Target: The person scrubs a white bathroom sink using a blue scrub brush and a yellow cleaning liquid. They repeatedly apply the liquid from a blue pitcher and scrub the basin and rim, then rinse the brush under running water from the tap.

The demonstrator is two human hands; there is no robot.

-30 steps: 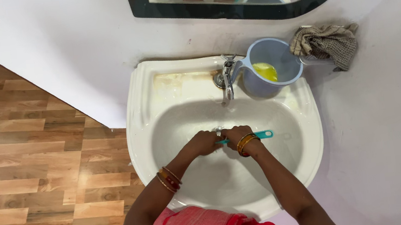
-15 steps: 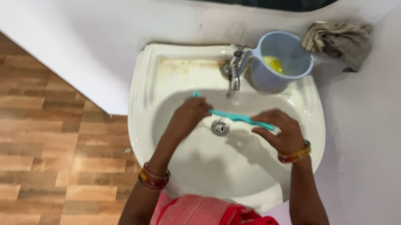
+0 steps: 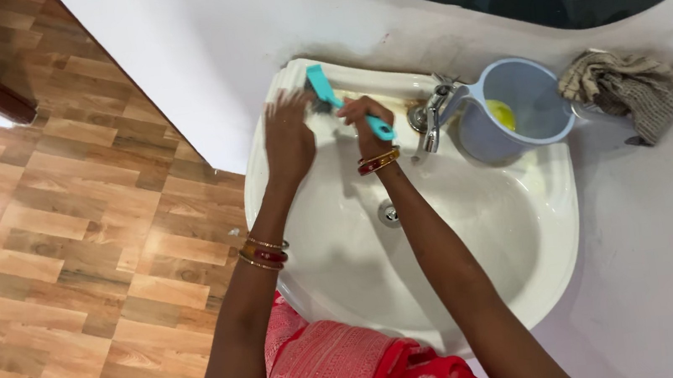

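Sink [image 3: 532, 276] fills our view, its stained back ledge up left. Our right hand [image 3: 364, 118] grips the teal brush [image 3: 336, 100], its handle slanting down-right and its head on the ledge. Our left hand [image 3: 288, 135] rests flat, fingers spread, just beside the head.
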